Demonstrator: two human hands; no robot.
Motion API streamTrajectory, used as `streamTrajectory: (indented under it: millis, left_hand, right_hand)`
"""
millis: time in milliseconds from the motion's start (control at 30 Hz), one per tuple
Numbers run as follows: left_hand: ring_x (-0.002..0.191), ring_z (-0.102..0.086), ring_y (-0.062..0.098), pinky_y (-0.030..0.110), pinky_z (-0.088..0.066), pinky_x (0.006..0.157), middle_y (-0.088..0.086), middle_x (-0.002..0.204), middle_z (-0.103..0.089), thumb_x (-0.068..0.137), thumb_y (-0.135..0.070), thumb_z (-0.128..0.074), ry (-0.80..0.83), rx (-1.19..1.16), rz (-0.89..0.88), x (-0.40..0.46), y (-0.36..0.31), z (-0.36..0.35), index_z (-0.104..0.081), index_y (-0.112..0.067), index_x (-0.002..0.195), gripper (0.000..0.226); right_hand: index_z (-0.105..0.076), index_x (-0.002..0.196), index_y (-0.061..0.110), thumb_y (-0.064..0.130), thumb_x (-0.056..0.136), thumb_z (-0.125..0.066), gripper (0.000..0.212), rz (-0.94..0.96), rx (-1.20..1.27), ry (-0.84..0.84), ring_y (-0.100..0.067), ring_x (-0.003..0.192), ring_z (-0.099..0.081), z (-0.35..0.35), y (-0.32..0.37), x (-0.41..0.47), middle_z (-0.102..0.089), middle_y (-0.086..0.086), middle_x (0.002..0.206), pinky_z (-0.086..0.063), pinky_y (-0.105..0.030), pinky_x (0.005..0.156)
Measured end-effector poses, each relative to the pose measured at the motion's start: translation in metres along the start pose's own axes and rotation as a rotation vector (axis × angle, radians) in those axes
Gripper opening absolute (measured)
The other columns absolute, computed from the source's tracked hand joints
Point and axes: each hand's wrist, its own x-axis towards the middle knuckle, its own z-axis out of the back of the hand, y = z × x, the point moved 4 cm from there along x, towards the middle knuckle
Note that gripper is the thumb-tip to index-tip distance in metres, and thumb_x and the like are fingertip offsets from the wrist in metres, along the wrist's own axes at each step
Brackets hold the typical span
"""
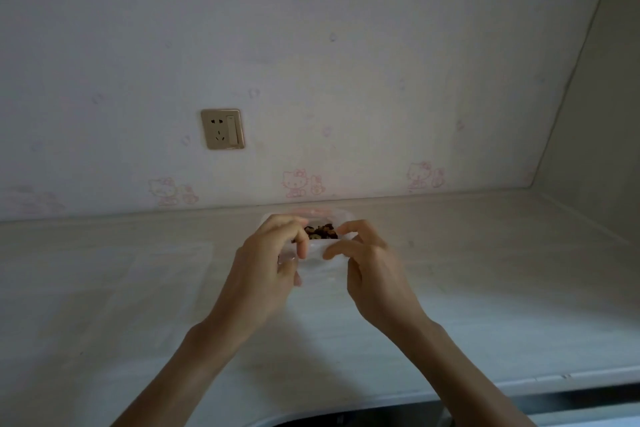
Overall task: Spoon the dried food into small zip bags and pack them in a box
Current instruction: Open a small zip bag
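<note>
Two bare hands meet over the pale countertop (485, 270), both working one small clear zip bag (317, 251).

Left hand (273, 260): fingers curled in tight, thumb and forefinger pinching the bag's left edge near the mouth. Narrow grip, plastic caught between the fingertips. Lower fingers folded under the bag; a bit of film shows below them.

Right hand (363, 260): forefinger arched over the top, thumb pressed against the bag's right edge from below. Also a close pinch on the plastic, no wide gap.

Bag held off the counter between the two hands, mouth toward the wall. Whether the zip strip is sealed cannot be told; the film is too pale and blurred.

Dried food (320, 231): dark brown and yellowish pieces, seen in the gap between the two hands just above the pinched edge. Behind them a clear plastic box (341, 215) with rounded corners sits on the counter close to the wall. Whether the pieces lie in the bag or the box is not clear.

Wall (346, 80): pale paper with faint pink cartoon-cat print. A beige socket with switch (222, 129) up left of the hands.

Light dim.
</note>
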Motion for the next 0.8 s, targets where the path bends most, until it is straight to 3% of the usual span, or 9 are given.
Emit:
streamTrajectory:
  millis: [100, 167, 233, 300, 367, 467, 533, 667, 800]
  left_hand:
    - [0.064, -0.062, 0.001, 0.025, -0.050, 0.068, -0.027, 0.132, -0.058, 0.088, 0.004, -0.061, 0.013, 0.266, 0.002, -0.002, -0.004, 0.000, -0.062, -0.036, 0.071, 0.043]
    - [0.076, -0.064, 0.003, 0.023, -0.045, 0.069, -0.026, 0.136, -0.057, 0.089, -0.008, -0.068, -0.002, 0.373, 0.026, -0.002, -0.006, 0.001, -0.071, -0.037, 0.084, 0.030]
    - [0.096, -0.070, 0.010, 0.029, -0.052, 0.079, -0.023, 0.144, -0.052, 0.090, -0.023, -0.075, 0.024, 0.428, 0.065, -0.002, -0.008, -0.001, -0.074, -0.036, 0.105, 0.020]
    - [0.110, -0.068, 0.015, 0.033, -0.053, 0.088, -0.021, 0.153, -0.043, 0.087, -0.040, -0.079, 0.115, 0.502, 0.112, -0.003, -0.005, -0.008, -0.067, -0.034, 0.125, 0.040]
    - [0.107, -0.068, 0.017, 0.032, -0.053, 0.084, -0.022, 0.154, -0.037, 0.081, -0.051, -0.083, 0.192, 0.554, 0.137, -0.004, -0.004, -0.012, -0.060, -0.033, 0.135, 0.061]
    - [0.084, -0.061, 0.012, 0.026, -0.041, 0.070, -0.021, 0.149, -0.035, 0.074, -0.064, -0.082, 0.253, 0.629, 0.132, -0.003, -0.002, -0.012, -0.057, -0.033, 0.135, 0.072]
    - [0.090, -0.062, 0.012, 0.026, -0.037, 0.070, -0.019, 0.147, -0.039, 0.073, -0.069, -0.079, 0.298, 0.681, 0.129, -0.001, 0.002, -0.011, -0.058, -0.034, 0.135, 0.074]
    - [0.101, -0.064, 0.018, 0.031, -0.036, 0.073, -0.013, 0.126, -0.048, 0.073, -0.067, -0.078, 0.430, 0.693, 0.191, 0.005, 0.019, -0.014, -0.062, -0.038, 0.127, 0.063]
    - [0.095, -0.059, 0.014, 0.031, -0.036, 0.073, -0.016, 0.107, -0.048, 0.071, -0.070, -0.075, 0.511, 0.651, 0.253, 0.004, 0.044, -0.025, -0.065, -0.043, 0.111, 0.050]
  right_hand:
    - [-0.078, 0.111, 0.016, -0.007, 0.097, -0.046, 0.041, -0.021, -0.083, 0.071, -0.025, 0.121, -0.057, -0.001, 0.002, 0.004, -0.057, -0.005, 0.136, -0.053, -0.031, 0.086]
    - [-0.077, 0.113, 0.014, -0.002, 0.095, -0.044, 0.040, -0.020, -0.175, 0.120, -0.025, 0.118, -0.055, -0.002, 0.004, 0.008, -0.058, -0.006, 0.130, -0.048, -0.032, 0.096]
    - [-0.075, 0.107, 0.010, 0.004, 0.092, -0.044, 0.035, -0.036, -0.254, 0.172, -0.025, 0.109, -0.056, -0.003, 0.005, 0.010, -0.060, -0.008, 0.123, -0.046, -0.031, 0.097]
    - [-0.073, 0.108, 0.011, 0.012, 0.091, -0.047, 0.031, -0.061, -0.304, 0.240, -0.024, 0.106, -0.056, -0.004, 0.005, 0.012, -0.062, -0.007, 0.118, -0.041, -0.030, 0.096]
    - [-0.073, 0.108, 0.011, 0.015, 0.088, -0.052, 0.029, -0.081, -0.304, 0.331, -0.023, 0.105, -0.057, -0.005, 0.004, 0.015, -0.064, -0.006, 0.115, -0.038, -0.028, 0.095]
    - [-0.074, 0.106, 0.009, 0.014, 0.084, -0.055, 0.029, -0.114, -0.289, 0.421, -0.025, 0.102, -0.061, -0.004, 0.001, 0.019, -0.067, -0.006, 0.111, -0.040, -0.027, 0.086]
    - [-0.075, 0.106, 0.007, 0.013, 0.082, -0.056, 0.031, -0.154, -0.263, 0.474, -0.025, 0.100, -0.065, -0.005, -0.003, 0.020, -0.070, -0.008, 0.109, -0.045, -0.028, 0.082]
    - [-0.075, 0.106, 0.003, 0.007, 0.083, -0.054, 0.031, -0.189, -0.208, 0.623, -0.032, 0.107, -0.067, -0.017, -0.016, 0.016, -0.072, -0.015, 0.114, -0.051, -0.043, 0.106]
    - [-0.074, 0.105, -0.001, 0.006, 0.085, -0.056, 0.028, -0.205, -0.190, 0.687, -0.034, 0.098, -0.072, -0.035, -0.033, 0.011, -0.076, -0.015, 0.109, -0.060, -0.047, 0.090]
